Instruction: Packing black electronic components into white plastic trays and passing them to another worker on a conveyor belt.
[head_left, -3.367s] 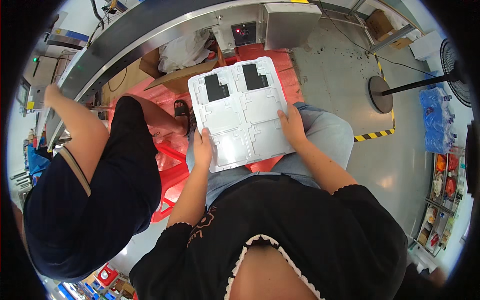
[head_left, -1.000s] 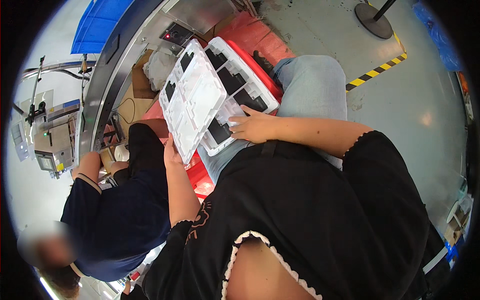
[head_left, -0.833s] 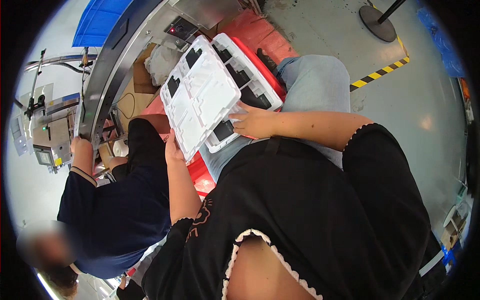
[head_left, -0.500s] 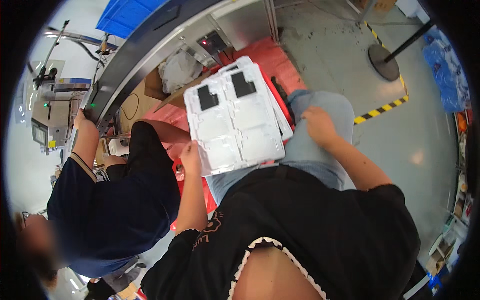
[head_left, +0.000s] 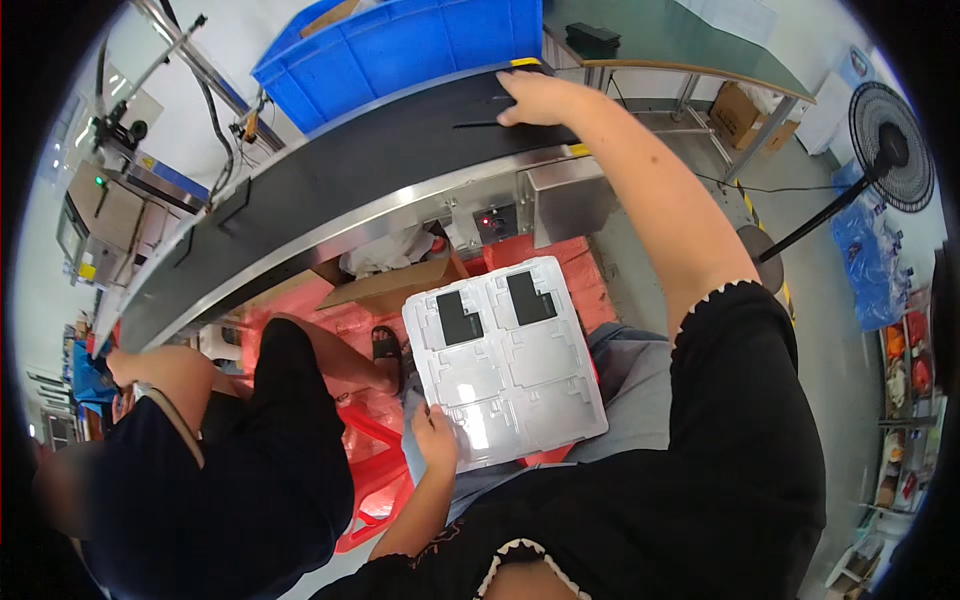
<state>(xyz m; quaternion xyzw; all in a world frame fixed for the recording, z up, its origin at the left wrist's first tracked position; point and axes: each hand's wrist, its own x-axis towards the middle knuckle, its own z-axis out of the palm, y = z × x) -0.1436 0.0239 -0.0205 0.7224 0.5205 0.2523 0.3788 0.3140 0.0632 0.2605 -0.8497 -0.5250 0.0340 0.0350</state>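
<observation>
A white moulded plastic tray (head_left: 520, 385) with several pockets lies on my lap. Two flat black parts (head_left: 460, 316) sit in its two far pockets; the other pockets look bare. My left hand (head_left: 436, 436) grips the tray's near left edge, thumb on top. My right arm is stretched out forward, and my right hand (head_left: 533, 96) lies palm down on the black conveyor belt (head_left: 330, 180). Next to its fingers lies a thin dark strip (head_left: 478, 125). Whether the hand holds anything is hidden against the dark belt.
A person in dark clothes (head_left: 210, 490) sits close at my left, one hand at the belt's far left. A blue crate (head_left: 400, 50) stands behind the belt, a cardboard box (head_left: 392, 290) under it. A red stool (head_left: 368, 470), a standing fan (head_left: 890, 150) and a green-topped table (head_left: 690, 40) are nearby.
My right hand has left the tray and my lap and reached forward onto the conveyor belt. My left hand still holds the tray, which now lies flatter on my lap.
</observation>
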